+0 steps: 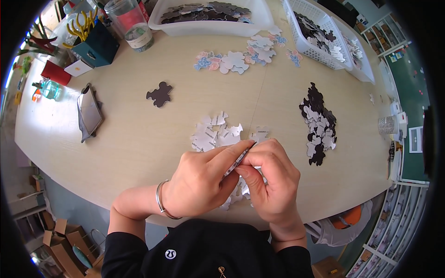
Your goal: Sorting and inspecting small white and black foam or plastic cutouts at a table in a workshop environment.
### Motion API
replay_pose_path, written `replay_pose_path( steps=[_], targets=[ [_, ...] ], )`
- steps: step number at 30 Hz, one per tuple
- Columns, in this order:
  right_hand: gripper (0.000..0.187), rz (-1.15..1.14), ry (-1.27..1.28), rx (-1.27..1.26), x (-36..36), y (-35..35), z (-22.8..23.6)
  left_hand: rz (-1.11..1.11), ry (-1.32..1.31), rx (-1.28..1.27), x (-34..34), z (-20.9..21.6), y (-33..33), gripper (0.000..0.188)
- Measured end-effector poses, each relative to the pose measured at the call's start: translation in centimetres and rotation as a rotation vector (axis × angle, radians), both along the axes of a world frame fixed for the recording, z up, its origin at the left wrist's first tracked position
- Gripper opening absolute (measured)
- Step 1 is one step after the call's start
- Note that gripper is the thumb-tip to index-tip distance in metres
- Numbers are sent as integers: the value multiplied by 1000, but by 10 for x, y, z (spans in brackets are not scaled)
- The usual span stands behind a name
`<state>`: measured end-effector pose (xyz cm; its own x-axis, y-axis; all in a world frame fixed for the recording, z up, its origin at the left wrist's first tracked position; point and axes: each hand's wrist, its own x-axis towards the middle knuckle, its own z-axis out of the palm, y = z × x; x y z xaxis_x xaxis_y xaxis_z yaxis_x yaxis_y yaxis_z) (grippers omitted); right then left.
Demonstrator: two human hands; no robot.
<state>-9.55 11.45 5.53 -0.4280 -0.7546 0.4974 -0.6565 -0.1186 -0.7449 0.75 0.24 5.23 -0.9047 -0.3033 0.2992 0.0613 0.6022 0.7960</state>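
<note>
Over the near middle of the table, my left hand (204, 173) holds a thin flat die-cut piece (237, 162), tilted nearly edge-on, with a dark edge showing. My right hand (273, 176) is closed, thumb and fingertips pinching the same piece at its right side. Both hands partly cover a loose spread of white printed backing-paper scraps (211, 134) on the table. Another scrap (260, 133) lies just beyond my right knuckles. Farther left rests a single black die-cut piece (159, 95). To the right is a heap of black and white die-cut pieces (319, 125).
A white tub (211, 28) of dark pieces stands at the back, with white baskets (320, 39) at far right. Floral cut-outs (208, 61) lie before the tub. On the left are a phone (90, 111), a pen holder (96, 45) with scissors and a clear jar (134, 30).
</note>
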Motion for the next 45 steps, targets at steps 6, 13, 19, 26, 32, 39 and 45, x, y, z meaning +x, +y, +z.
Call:
replay_pose_path(
  steps=[6,13,19,26,32,39,45],
  targets=[
    [12,6,-1,22,0,0,2,-2,-22,18,0,1,-1,45],
    [11,18,-38,21,-1,1,3,-14,-5,35,0,1,-1,45],
    [11,5,-17,11,0,0,2,-7,-5,19,1,0,0,45],
    [10,7,-24,17,-4,4,2,-8,-26,8,-3,2,3,46],
    [10,30,-25,13,-1,0,2,3,9,6,2,-1,0,46],
    [11,11,-31,7,-1,1,2,38,3,-54,1,0,3,46],
    [12,28,-72,27,-2,2,2,38,14,-43,1,0,3,45]
  ],
)
